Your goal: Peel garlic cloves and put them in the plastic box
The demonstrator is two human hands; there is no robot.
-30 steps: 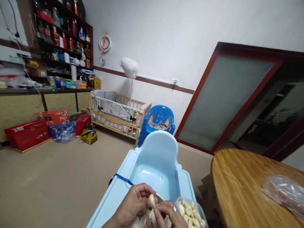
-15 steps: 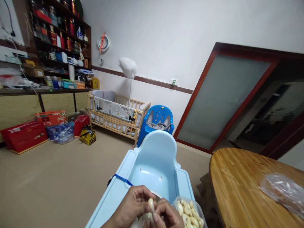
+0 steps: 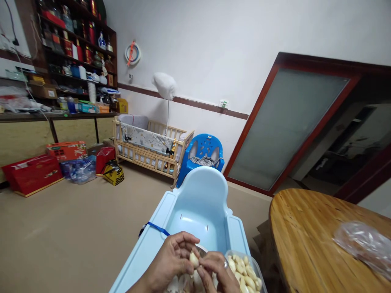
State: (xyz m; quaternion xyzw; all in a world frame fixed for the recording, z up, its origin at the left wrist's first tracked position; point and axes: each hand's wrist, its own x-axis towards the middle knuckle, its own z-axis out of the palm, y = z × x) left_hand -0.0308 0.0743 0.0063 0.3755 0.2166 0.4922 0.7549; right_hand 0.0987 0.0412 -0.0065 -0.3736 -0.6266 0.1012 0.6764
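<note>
At the bottom of the view my left hand (image 3: 171, 260) and my right hand (image 3: 218, 272) meet, both pinching one pale garlic clove (image 3: 193, 259) between their fingertips. A ring shows on a finger of my right hand. Just right of the hands stands a clear plastic container (image 3: 258, 272) holding several peeled cloves (image 3: 244, 274). Under the hands lie more pale cloves and skins (image 3: 183, 283), partly hidden. All of this rests on the tray of a light blue child's high chair (image 3: 198, 207).
A round wooden table (image 3: 308, 240) with a clear plastic bag (image 3: 363, 244) stands at the right. Beyond are a blue plastic chair (image 3: 203, 152), a wooden crib (image 3: 149, 148), red boxes (image 3: 33, 173) on the floor and laden shelves (image 3: 76, 53).
The clove has sunk lower between my fingertips and my hands have closed more tightly round it. The view has shifted only slightly.
</note>
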